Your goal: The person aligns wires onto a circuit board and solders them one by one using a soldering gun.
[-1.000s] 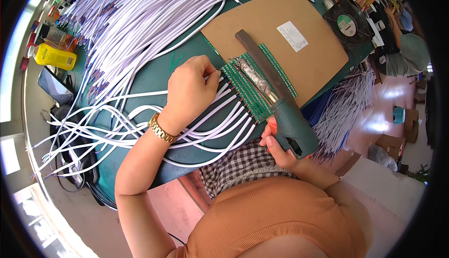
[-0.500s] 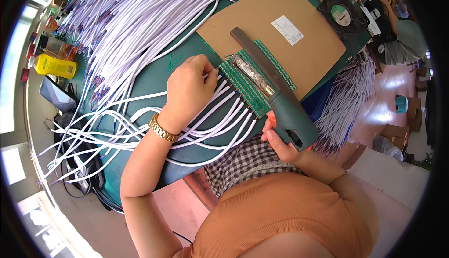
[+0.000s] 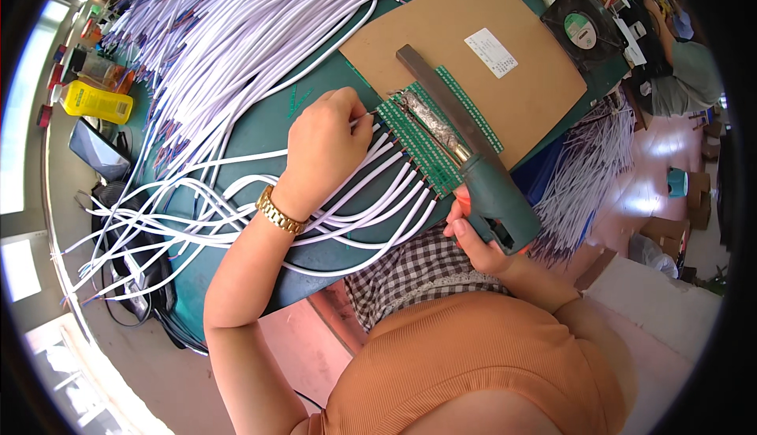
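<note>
My left hand (image 3: pixel 325 147), with a gold watch on its wrist, is closed in a pinch at the left edge of a panel of green circuit boards (image 3: pixel 410 139). A white cable (image 3: pixel 260 153) runs into that hand; its tip is hidden by the fingers. Several other white cables (image 3: pixel 386 202) end in bare wires along the panel's near-left edge. My right hand (image 3: pixel 479 247) grips the dark green soldering gun (image 3: pixel 505 202) with an orange trigger. The gun's silvery barrel lies over the panel, pointing toward my left fingers. A dark bar (image 3: pixel 441 92) rests across the boards.
A brown cardboard sheet (image 3: pixel 544 88) lies under the panel on the green table mat. A large heap of white cables (image 3: pixel 236 33) covers the far left. A black fan (image 3: pixel 579 29) stands far right, and a yellow bottle (image 3: pixel 95 104) and phone (image 3: pixel 98 149) lie left. Another person sits far right.
The whole view has shifted slightly. My left hand keeps its pinch at the panel's edge, and the soldering gun stays nearly in place over the boards.
</note>
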`<state>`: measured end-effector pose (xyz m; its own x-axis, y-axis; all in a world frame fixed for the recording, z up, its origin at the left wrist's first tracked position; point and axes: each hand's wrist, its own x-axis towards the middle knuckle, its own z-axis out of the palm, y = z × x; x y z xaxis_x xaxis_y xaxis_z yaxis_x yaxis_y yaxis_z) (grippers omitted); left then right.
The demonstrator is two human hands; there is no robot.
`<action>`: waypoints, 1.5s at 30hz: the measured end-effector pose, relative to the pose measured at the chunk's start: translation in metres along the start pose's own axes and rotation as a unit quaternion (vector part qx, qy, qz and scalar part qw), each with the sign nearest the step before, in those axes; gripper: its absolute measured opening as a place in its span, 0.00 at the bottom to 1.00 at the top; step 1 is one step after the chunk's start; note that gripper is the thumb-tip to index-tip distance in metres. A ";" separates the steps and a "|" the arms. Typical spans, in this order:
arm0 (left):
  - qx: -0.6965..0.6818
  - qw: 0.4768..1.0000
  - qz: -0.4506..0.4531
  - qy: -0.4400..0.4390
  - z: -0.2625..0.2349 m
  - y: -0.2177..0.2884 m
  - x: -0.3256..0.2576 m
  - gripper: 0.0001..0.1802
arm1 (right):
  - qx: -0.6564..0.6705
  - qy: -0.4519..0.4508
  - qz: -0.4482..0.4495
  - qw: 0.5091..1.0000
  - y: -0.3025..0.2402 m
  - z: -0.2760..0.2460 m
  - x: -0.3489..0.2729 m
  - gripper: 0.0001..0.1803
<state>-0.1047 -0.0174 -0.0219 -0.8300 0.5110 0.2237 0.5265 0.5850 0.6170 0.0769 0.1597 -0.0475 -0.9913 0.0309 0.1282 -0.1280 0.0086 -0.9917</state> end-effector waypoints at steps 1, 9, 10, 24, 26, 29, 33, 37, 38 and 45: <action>0.001 1.000 -0.004 -0.003 0.000 0.000 0.000 0.06 | -0.014 -0.008 -0.005 1.000 -0.001 -0.001 0.001 0.18; -0.045 0.999 0.002 -0.029 -0.005 -0.007 0.003 0.07 | -0.028 -0.015 0.004 0.999 -0.002 -0.002 0.000 0.17; -0.042 0.999 0.008 -0.025 -0.004 -0.007 0.003 0.07 | -0.017 -0.012 0.012 1.000 -0.003 -0.002 -0.001 0.17; -0.035 0.999 -0.017 -0.036 -0.005 -0.004 0.004 0.07 | -0.121 -0.022 0.011 0.992 0.007 -0.006 -0.010 0.20; -0.039 0.998 -0.020 -0.034 -0.005 -0.004 0.004 0.07 | -0.113 -0.019 0.018 0.993 0.009 -0.006 -0.012 0.19; -0.040 0.999 -0.016 -0.028 -0.004 -0.006 0.005 0.07 | -0.121 -0.017 -0.011 0.992 0.012 -0.005 -0.012 0.19; -0.028 0.999 -0.031 -0.028 -0.004 -0.004 0.006 0.07 | -0.112 -0.018 0.006 0.994 0.008 -0.005 -0.010 0.18; -0.034 0.998 -0.047 -0.017 -0.002 -0.002 0.006 0.07 | -0.085 -0.016 0.007 0.996 0.008 -0.004 -0.010 0.17; -0.034 0.998 -0.047 -0.018 -0.001 -0.002 0.005 0.07 | -0.077 -0.016 0.008 0.997 0.009 -0.004 -0.010 0.17; -0.035 0.998 -0.053 -0.010 -0.001 -0.001 0.006 0.07 | -0.131 -0.011 -0.023 0.991 0.014 -0.004 -0.010 0.16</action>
<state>-0.1101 -0.0157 -0.0207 -0.8761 0.4614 0.1402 0.4214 0.5913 0.6876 0.0851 0.1634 -0.0626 -0.9855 0.0029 0.1695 -0.1625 0.2681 -0.9496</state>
